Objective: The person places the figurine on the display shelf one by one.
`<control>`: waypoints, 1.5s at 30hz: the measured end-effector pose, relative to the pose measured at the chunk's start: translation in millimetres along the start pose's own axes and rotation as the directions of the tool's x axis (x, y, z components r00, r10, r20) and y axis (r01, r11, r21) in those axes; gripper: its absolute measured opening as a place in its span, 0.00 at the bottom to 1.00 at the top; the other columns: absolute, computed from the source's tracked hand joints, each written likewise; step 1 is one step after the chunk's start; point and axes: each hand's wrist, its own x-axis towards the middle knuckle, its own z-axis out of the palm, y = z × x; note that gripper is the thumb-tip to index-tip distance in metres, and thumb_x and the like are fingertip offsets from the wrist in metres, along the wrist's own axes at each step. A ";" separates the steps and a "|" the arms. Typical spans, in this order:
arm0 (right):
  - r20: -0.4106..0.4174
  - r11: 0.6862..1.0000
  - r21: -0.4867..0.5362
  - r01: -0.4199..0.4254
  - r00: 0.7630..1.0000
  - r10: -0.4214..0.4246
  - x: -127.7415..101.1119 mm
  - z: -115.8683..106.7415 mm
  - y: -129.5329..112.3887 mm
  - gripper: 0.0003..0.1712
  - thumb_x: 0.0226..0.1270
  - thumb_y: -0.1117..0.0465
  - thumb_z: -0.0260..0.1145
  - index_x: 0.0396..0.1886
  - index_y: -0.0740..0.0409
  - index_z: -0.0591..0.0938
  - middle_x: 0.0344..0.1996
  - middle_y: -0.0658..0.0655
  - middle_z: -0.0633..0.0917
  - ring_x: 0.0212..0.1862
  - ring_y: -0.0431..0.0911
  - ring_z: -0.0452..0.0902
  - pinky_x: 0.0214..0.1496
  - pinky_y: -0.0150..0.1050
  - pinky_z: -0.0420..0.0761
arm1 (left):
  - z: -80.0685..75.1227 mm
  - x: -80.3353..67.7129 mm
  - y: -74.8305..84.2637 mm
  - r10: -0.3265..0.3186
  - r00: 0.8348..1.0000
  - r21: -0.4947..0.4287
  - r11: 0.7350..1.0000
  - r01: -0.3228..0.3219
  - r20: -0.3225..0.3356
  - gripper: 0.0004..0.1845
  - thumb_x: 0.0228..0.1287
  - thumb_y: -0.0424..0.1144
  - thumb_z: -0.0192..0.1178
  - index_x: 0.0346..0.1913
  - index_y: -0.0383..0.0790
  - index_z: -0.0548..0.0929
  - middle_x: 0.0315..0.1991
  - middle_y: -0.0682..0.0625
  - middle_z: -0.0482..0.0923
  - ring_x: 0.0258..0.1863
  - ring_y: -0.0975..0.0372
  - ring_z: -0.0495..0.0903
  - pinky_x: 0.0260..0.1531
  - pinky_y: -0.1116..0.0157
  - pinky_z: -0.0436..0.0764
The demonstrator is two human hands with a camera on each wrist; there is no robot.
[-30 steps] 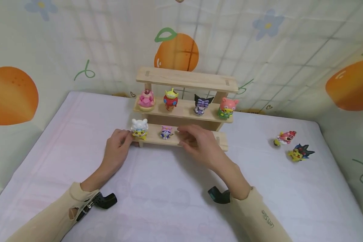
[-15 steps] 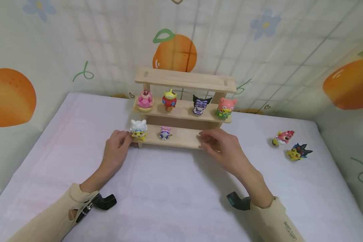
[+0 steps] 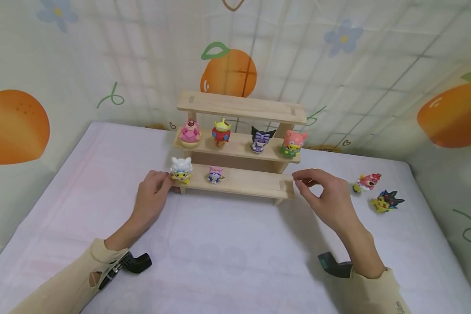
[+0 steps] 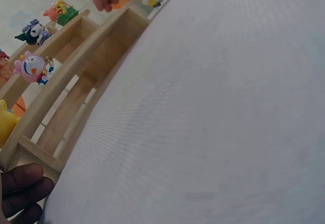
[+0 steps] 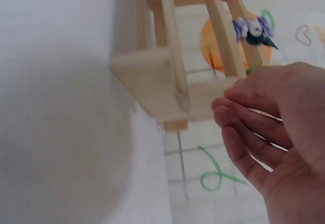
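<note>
A three-tier wooden display shelf point(image 3: 243, 181) stands on the table, with small figurines on its two lower tiers. My left hand point(image 3: 151, 196) holds the left end of the bottom tier, some fingers reaching below the board. Right beside it stands a yellow figurine in a fluffy white hat point(image 3: 181, 170). Further along that tier is a small pink-and-purple figurine point(image 3: 215, 175). My right hand point(image 3: 327, 196) is off the shelf's right end, fingers loosely bent and holding nothing. In the left wrist view, darkened fingers point(image 4: 25, 188) lie by the shelf's end.
On the middle tier are a pink bear figurine point(image 3: 190, 133), a red-and-yellow alien point(image 3: 221, 132), a black-eared purple figurine point(image 3: 262, 139) and a pink-hooded one point(image 3: 293, 144). Two more, a pink-and-white figurine point(image 3: 366, 182) and a black-and-yellow one point(image 3: 387, 201), lie on the table point(image 3: 227, 261) at right.
My right hand has moved right along the bottom tier, from beside the small pink-and-purple figurine to past the shelf's right end. The left hand has stayed put.
</note>
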 end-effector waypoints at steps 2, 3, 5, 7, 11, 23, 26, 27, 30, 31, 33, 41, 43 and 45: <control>0.000 0.999 -0.025 -0.026 1.000 0.026 -1.2 -6.2 4.4 0.11 0.70 0.66 0.72 0.49 0.53 0.90 0.40 0.52 0.92 0.40 0.44 0.83 0.32 0.28 0.70 | 0.8 0.2 -0.7 -0.004 1.000 -0.004 1.000 0.004 0.001 0.18 0.81 0.40 0.54 0.35 0.38 0.89 0.40 0.42 0.81 0.41 0.56 0.74 0.41 0.59 0.70; -0.004 0.998 -0.042 -0.042 0.999 0.042 -1.7 -9.0 7.1 0.10 0.71 0.65 0.72 0.49 0.53 0.90 0.40 0.53 0.92 0.40 0.45 0.83 0.32 0.28 0.70 | 1.2 0.4 -1.0 -0.006 1.000 -0.005 1.000 0.006 0.000 0.17 0.80 0.40 0.54 0.35 0.38 0.89 0.40 0.42 0.81 0.41 0.56 0.74 0.41 0.59 0.70; -0.021 0.994 -0.068 -0.080 0.997 0.079 -2.6 -14.5 12.9 0.09 0.71 0.65 0.71 0.49 0.55 0.90 0.40 0.55 0.92 0.40 0.47 0.84 0.34 0.29 0.70 | 1.5 0.1 -0.4 -0.004 1.000 -0.007 1.000 0.004 0.000 0.17 0.80 0.40 0.54 0.35 0.38 0.89 0.40 0.41 0.81 0.41 0.55 0.75 0.42 0.58 0.70; -0.038 0.989 -0.089 -0.122 0.992 0.119 -3.5 -19.7 19.3 0.10 0.72 0.64 0.71 0.50 0.57 0.89 0.41 0.58 0.92 0.41 0.51 0.85 0.38 0.30 0.69 | 1.4 -0.1 0.1 -0.003 1.000 -0.008 1.000 0.003 0.002 0.18 0.81 0.40 0.54 0.35 0.38 0.90 0.41 0.41 0.81 0.42 0.56 0.75 0.42 0.58 0.70; -0.084 0.979 -0.098 -0.179 0.982 0.171 -6.0 -29.2 33.5 0.11 0.71 0.66 0.70 0.50 0.62 0.88 0.41 0.63 0.91 0.40 0.59 0.87 0.45 0.36 0.69 | 0.9 -0.3 0.3 -0.001 1.000 -0.002 1.000 0.001 0.004 0.18 0.81 0.40 0.54 0.35 0.38 0.90 0.41 0.41 0.82 0.41 0.56 0.75 0.42 0.58 0.70; -0.152 0.848 -0.191 -0.493 0.869 0.471 -11.1 -43.8 62.2 0.26 0.73 0.63 0.66 0.67 0.68 0.77 0.60 0.76 0.78 0.62 0.71 0.69 0.68 0.72 0.59 | 0.4 -0.3 -1.6 0.006 1.000 -0.003 1.000 -0.006 -0.010 0.17 0.80 0.39 0.55 0.37 0.36 0.90 0.38 0.41 0.80 0.39 0.56 0.73 0.40 0.60 0.69; -0.183 0.813 -0.182 -0.553 0.832 0.524 -12.0 -46.1 68.5 0.28 0.73 0.62 0.65 0.70 0.68 0.76 0.64 0.75 0.76 0.68 0.70 0.67 0.73 0.69 0.57 | 0.6 -0.4 -2.1 -0.001 1.000 -0.009 1.000 0.001 -0.006 0.17 0.81 0.41 0.54 0.38 0.37 0.90 0.39 0.42 0.80 0.39 0.57 0.72 0.39 0.61 0.69; -0.188 0.805 -0.179 -0.566 0.823 0.537 -12.5 -47.0 70.4 0.29 0.73 0.62 0.65 0.70 0.68 0.75 0.66 0.75 0.76 0.70 0.70 0.66 0.75 0.68 0.57 | 0.7 -0.3 -2.4 -0.004 1.000 -0.010 1.000 0.004 -0.005 0.18 0.81 0.42 0.54 0.38 0.37 0.90 0.39 0.43 0.81 0.39 0.58 0.72 0.39 0.61 0.69; -0.181 0.790 -0.183 -0.585 0.810 0.558 -14.0 -49.0 75.3 0.31 0.72 0.62 0.64 0.72 0.69 0.73 0.70 0.76 0.73 0.75 0.70 0.62 0.78 0.65 0.55 | 0.6 -0.3 -2.6 -0.008 1.000 -0.013 1.000 0.008 -0.001 0.18 0.82 0.42 0.54 0.39 0.37 0.90 0.40 0.42 0.81 0.40 0.57 0.72 0.40 0.61 0.69; -0.169 0.785 -0.189 -0.590 0.807 0.566 -14.4 -49.2 76.5 0.32 0.72 0.63 0.64 0.72 0.69 0.72 0.70 0.76 0.72 0.75 0.70 0.61 0.79 0.65 0.54 | 0.5 -0.1 -2.8 -0.009 1.000 -0.015 1.000 0.009 -0.001 0.18 0.81 0.41 0.54 0.38 0.37 0.90 0.40 0.42 0.81 0.40 0.57 0.72 0.40 0.61 0.69; -0.141 0.776 -0.203 -0.597 0.802 0.580 -15.1 -48.8 79.2 0.33 0.71 0.63 0.65 0.73 0.70 0.71 0.70 0.78 0.71 0.75 0.72 0.61 0.79 0.66 0.53 | 0.5 0.0 -3.2 -0.007 1.000 -0.017 1.000 0.007 -0.002 0.18 0.81 0.41 0.54 0.38 0.37 0.90 0.40 0.42 0.81 0.40 0.57 0.72 0.40 0.60 0.69; -0.026 0.711 -0.197 -0.675 0.728 0.685 -16.0 -43.2 83.8 0.38 0.75 0.67 0.63 0.81 0.65 0.62 0.78 0.76 0.61 0.78 0.74 0.53 0.78 0.71 0.52 | 0.4 -0.7 -1.7 0.008 1.000 0.001 1.000 -0.008 -0.010 0.17 0.80 0.40 0.54 0.35 0.37 0.89 0.38 0.41 0.80 0.39 0.56 0.73 0.39 0.60 0.69; -0.034 0.719 -0.192 -0.668 0.737 0.675 -16.7 -42.4 84.9 0.36 0.74 0.69 0.63 0.79 0.66 0.65 0.77 0.77 0.61 0.78 0.74 0.53 0.78 0.71 0.53 | 0.1 -0.6 -1.1 0.005 1.000 -0.002 1.000 -0.005 -0.007 0.18 0.80 0.40 0.54 0.35 0.37 0.89 0.38 0.42 0.80 0.39 0.56 0.72 0.39 0.60 0.69; -0.044 0.730 -0.193 -0.655 0.749 0.661 -17.2 -42.1 86.0 0.33 0.74 0.71 0.62 0.77 0.67 0.67 0.76 0.77 0.63 0.77 0.74 0.55 0.77 0.71 0.54 | -0.2 -0.8 -0.8 0.007 1.000 -0.001 1.000 -0.007 -0.007 0.18 0.81 0.40 0.54 0.35 0.37 0.89 0.38 0.42 0.80 0.39 0.57 0.72 0.39 0.60 0.69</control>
